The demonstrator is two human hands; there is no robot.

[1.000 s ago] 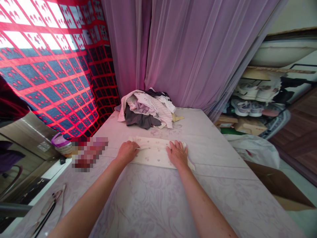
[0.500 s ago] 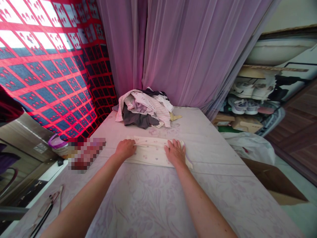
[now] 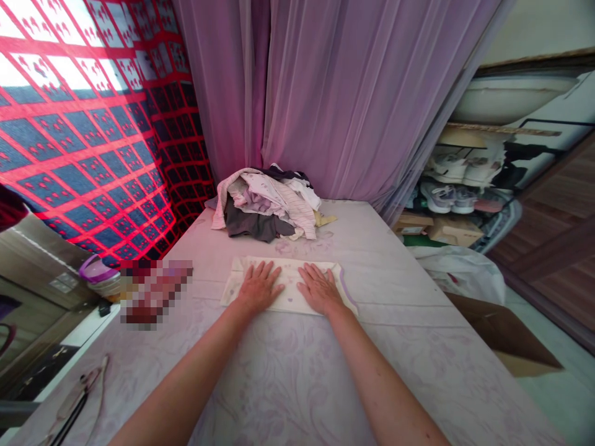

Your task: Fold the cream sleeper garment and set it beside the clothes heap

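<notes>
A cream garment [image 3: 289, 301] with small printed motifs and a lilac edge on its right lies folded into a flat strip on the patterned bedsheet [image 3: 283, 378]. My left hand [image 3: 258, 287] rests flat on its left part, fingers spread. On the right part lies my right hand [image 3: 320, 288], also palm down with fingers apart. Both hands press on the cloth without gripping it. Beyond them sits a heap of crumpled clothes [image 3: 269, 204], with a striped piece and a dark grey piece among them.
Glasses [image 3: 77, 396] lie at the near left edge, and a pixelated reddish item [image 3: 155, 291] farther up. Purple curtains [image 3: 353, 99] hang behind the heap. To the right are an open cardboard box [image 3: 506, 334] and shelves with shoes [image 3: 446, 197].
My left hand has let go of the garment's left end, moved right and flattened onto it. The right hand stays on the cloth, its fingers more spread. The view has shifted slightly.
</notes>
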